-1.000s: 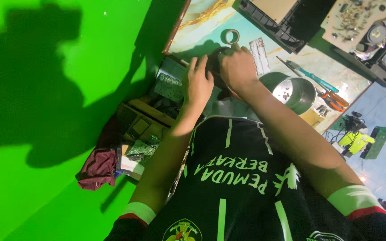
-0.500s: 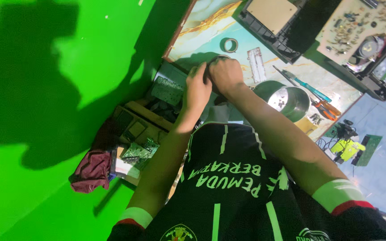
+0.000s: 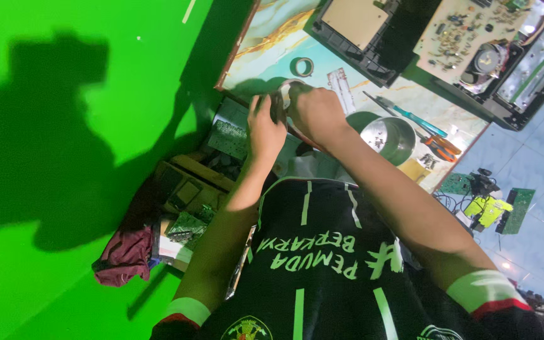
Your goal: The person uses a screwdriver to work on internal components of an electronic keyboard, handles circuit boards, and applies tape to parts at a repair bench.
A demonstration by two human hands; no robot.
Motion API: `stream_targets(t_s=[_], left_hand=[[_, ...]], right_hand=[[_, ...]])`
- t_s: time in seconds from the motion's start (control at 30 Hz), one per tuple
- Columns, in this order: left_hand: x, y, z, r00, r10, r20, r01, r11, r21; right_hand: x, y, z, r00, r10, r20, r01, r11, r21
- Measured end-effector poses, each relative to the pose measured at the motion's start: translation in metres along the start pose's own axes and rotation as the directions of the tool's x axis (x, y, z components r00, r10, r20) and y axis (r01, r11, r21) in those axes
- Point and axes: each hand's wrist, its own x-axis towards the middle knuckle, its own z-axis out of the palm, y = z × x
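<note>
My left hand (image 3: pixel 266 129) and my right hand (image 3: pixel 316 112) meet at the near edge of a marbled table (image 3: pixel 266 44). Between their fingers they grip a small pale ring-shaped object (image 3: pixel 283 94); most of it is hidden by the fingers and I cannot tell what kind of thing it is. Both forearms reach forward over my black shirt with green stripes (image 3: pixel 322 252). A roll of tape (image 3: pixel 302 66) lies on the table just beyond the hands.
Right of the hands are a metal bowl (image 3: pixel 393 135), a teal-handled screwdriver (image 3: pixel 410 118), orange pliers (image 3: pixel 442 146) and a pale strip (image 3: pixel 341 88). An open black casing (image 3: pixel 360 25) and a circuit board (image 3: pixel 473 31) lie farther off. Green boards (image 3: pixel 228 135) and a maroon cloth (image 3: pixel 124 255) sit at left.
Both hands stay together on the small object and have shifted slightly along the table edge. The view has drifted, so the table sits a little differently in frame.
</note>
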Motion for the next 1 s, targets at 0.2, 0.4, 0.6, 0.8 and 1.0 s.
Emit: stream_targets(t_s=[0.2,0.4,0.6,0.8,1.0], left_hand=[[-0.024,0.052,0.023,0.983,-0.119,0.138,0.157,0.939,-0.307],[-0.057,0.102,0.055,0.880,-0.159,0.447,0.431,0.664,-0.612],[-0.083,0.163,0.105,0.861,-0.236,0.451,0.501,0.549,-0.669],[-0.110,0.231,0.181,0.759,-0.340,0.555,0.629,0.164,-0.760],[-0.143,0.277,0.233,0.812,-0.235,0.535,0.565,0.083,-0.821]], right_hand=[[-0.067,0.017,-0.073,0.936,0.049,-0.349,0.110,0.901,0.420],[-0.135,0.042,-0.114,0.944,0.264,-0.199,-0.095,0.793,0.601],[-0.190,0.098,-0.134,0.937,0.255,-0.239,-0.064,0.797,0.600],[-0.244,0.182,-0.151,0.949,0.194,-0.249,0.003,0.783,0.622],[-0.290,0.238,-0.167,0.969,0.225,-0.106,-0.087,0.707,0.702]])
